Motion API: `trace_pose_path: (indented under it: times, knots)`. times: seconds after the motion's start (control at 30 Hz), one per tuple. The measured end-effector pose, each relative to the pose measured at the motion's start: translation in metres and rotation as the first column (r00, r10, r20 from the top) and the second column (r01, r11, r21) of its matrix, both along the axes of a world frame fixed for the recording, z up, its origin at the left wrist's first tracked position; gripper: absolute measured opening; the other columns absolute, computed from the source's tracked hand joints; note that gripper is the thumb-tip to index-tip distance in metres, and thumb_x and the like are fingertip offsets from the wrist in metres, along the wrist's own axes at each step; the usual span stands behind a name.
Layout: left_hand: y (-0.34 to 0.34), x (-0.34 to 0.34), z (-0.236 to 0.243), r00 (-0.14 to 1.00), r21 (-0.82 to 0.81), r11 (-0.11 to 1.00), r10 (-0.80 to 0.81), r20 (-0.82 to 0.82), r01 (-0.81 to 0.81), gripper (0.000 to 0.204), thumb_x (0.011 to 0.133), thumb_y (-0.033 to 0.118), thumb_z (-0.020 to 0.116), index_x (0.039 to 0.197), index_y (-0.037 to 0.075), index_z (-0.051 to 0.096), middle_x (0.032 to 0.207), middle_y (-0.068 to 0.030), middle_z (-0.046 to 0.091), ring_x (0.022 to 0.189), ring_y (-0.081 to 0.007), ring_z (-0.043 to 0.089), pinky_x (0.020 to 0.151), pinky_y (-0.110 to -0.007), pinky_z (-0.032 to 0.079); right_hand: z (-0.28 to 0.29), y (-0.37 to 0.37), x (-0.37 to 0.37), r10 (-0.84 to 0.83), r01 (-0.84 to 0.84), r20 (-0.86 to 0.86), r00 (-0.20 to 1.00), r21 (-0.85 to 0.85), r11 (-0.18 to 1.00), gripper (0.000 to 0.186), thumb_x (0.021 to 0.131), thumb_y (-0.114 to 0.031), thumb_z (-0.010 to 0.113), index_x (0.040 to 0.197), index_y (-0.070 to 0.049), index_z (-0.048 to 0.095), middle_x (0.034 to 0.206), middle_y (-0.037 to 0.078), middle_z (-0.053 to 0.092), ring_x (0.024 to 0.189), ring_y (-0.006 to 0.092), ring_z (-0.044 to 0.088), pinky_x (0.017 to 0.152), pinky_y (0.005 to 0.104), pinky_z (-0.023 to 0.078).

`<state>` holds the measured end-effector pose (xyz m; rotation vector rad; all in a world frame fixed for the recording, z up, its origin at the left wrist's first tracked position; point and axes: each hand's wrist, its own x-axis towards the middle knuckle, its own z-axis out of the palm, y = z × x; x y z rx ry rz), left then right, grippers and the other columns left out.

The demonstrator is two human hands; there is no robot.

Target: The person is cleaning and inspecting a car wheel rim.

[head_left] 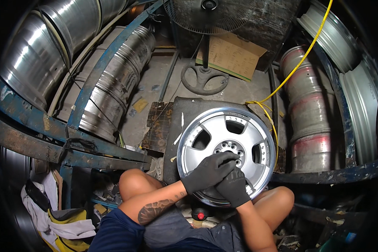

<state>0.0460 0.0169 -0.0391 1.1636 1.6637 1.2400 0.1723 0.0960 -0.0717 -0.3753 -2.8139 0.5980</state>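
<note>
A silver alloy wheel (pixel 206 129) with a polished lip, dark openings and a bolted centre lies face up on a dark padded surface (pixel 173 128). My left hand (pixel 208 172), in a dark glove, reaches over the wheel's centre with its fingers bent, overlapping my right hand. My right hand (pixel 233 185), gloved too, is closed just below and right of the hub, partly under the left fingers. What the fingers hold, if anything, is hidden. My bent bare legs are either side of the wheel. A dark object with a red knob (pixel 200 216) sits below the wheel.
Metal racks (pixel 92 105) with stacked rims (pixel 109 107) flank me, with more rims (pixel 302 109) at right. Ahead are a fan (pixel 205 46) on a round base and cardboard (pixel 227 59). A yellow hose (pixel 283 82) runs down the right. Rags (pixel 71 222) lie lower left.
</note>
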Motion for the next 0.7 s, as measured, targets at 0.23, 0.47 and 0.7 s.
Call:
trace_pose_path:
  times: [0.23,0.47,0.7]
  knots:
    - [-0.003,0.009,-0.006,0.924,0.179,0.977,0.169,-0.342,-0.113,0.042,0.093,0.019,0.061,0.133,0.004,0.058,0.134,-0.0223,0.056,0.124,-0.0362,0.056,0.107,-0.042,0.042,-0.001,0.017,-0.006,-0.122,0.122,0.008,0.993,-0.112,0.986,0.032,0.080,-0.025,0.068,0.104,-0.005,0.067,0.093,0.019,0.068,0.084,0.0373,0.065,0.074,0.0493,0.051]
    - [-0.005,0.016,0.000,0.988,0.150,0.987,-0.042,-0.152,0.065,0.045,0.089,0.018,0.064,0.131,0.002,0.058,0.136,-0.0233,0.052,0.120,-0.0390,0.057,0.102,-0.044,0.047,-0.037,0.011,0.006,0.063,-0.076,0.113,0.992,0.112,0.991,0.048,0.086,-0.030,0.061,0.129,-0.008,0.060,0.123,0.016,0.063,0.121,0.0324,0.056,0.098,0.0473,0.046]
    - [-0.005,-0.011,0.020,0.930,0.031,0.992,-0.123,0.346,0.120,0.037,0.099,0.025,0.054,0.124,-0.001,0.063,0.115,-0.0170,0.067,0.109,-0.0284,0.064,0.099,-0.036,0.048,-0.006,0.003,0.003,-0.007,0.046,0.132,0.991,-0.296,0.954,0.036,0.082,-0.019,0.067,0.116,-0.006,0.066,0.117,0.015,0.065,0.105,0.0318,0.063,0.089,0.0446,0.051]
